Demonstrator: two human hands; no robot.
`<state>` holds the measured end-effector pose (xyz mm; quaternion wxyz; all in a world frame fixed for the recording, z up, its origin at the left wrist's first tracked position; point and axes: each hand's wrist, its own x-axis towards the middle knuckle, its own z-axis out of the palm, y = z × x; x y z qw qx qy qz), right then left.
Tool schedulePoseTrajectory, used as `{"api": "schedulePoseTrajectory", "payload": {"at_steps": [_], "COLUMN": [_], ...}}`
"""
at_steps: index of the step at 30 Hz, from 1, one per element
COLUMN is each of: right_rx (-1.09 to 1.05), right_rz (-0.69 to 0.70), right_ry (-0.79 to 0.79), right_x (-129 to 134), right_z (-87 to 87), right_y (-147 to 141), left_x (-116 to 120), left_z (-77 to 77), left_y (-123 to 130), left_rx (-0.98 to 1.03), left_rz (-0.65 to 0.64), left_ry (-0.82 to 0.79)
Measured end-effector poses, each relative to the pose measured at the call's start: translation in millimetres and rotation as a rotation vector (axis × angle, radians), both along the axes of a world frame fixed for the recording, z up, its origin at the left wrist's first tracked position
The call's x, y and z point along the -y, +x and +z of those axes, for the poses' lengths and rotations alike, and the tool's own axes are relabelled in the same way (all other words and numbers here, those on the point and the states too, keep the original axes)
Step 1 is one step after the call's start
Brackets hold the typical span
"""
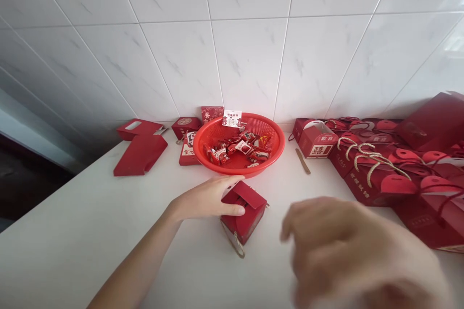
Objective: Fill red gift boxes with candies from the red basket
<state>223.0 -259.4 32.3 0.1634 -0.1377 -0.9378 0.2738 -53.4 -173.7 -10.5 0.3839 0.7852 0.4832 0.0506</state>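
My left hand grips a small red gift box on the white table, thumb across its top and fingers behind. A top flap of the box stands partly raised, and a beige rope handle hangs out at its near side. My right hand is in the air at the near right, large and smeared by motion, apart from the box. Its fingers look bent, but whether they hold anything is hidden. Just beyond the box stands a red plastic basket with wrapped candies inside.
Several red gift boxes with rope handles crowd the right side. A small flat wooden stick lies beside an open-topped box. Flat red cartons lie at the left. Behind the table rises a tiled wall.
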Motion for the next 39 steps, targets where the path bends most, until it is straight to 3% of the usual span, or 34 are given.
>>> {"api": "schedulePoseTrajectory", "payload": {"at_steps": [3, 7, 15, 18, 28, 32, 36, 39], "right_rx": [0.223, 0.501, 0.608, 0.613, 0.548, 0.453, 0.507, 0.515], "right_rz": [-0.096, -0.287, -0.574, -0.589, -0.431, -0.517, -0.670, -0.671], "right_ry": [0.053, 0.111, 0.154, 0.149, -0.019, -0.021, 0.071, 0.146], "right_x": [-28, -44, -56, -56, -60, -65, -65, -64], "right_z": [1.9, -16.2, -22.2, -23.1, -19.0, -16.7, -17.5, -17.4], "right_y": [-30, -53, -47, -46, -40, -35, -35, -34], "left_x": [5, 5, 2, -1, -17, -16, -8, 1], "left_z": [3.9, 5.7, 8.3, 10.3, 2.0, -0.3, 3.2, 6.4], "left_y": [2, 3, -3, -4, -8, -10, -6, -2], "left_rx": [-0.028, 0.009, 0.119, 0.091, 0.131, 0.107, 0.023, -0.052], "left_rz": [-0.036, -0.032, 0.026, -0.016, -0.091, -0.102, -0.064, -0.027], "left_ry": [0.067, 0.138, 0.224, 0.218, 0.040, 0.056, 0.104, 0.147]}}
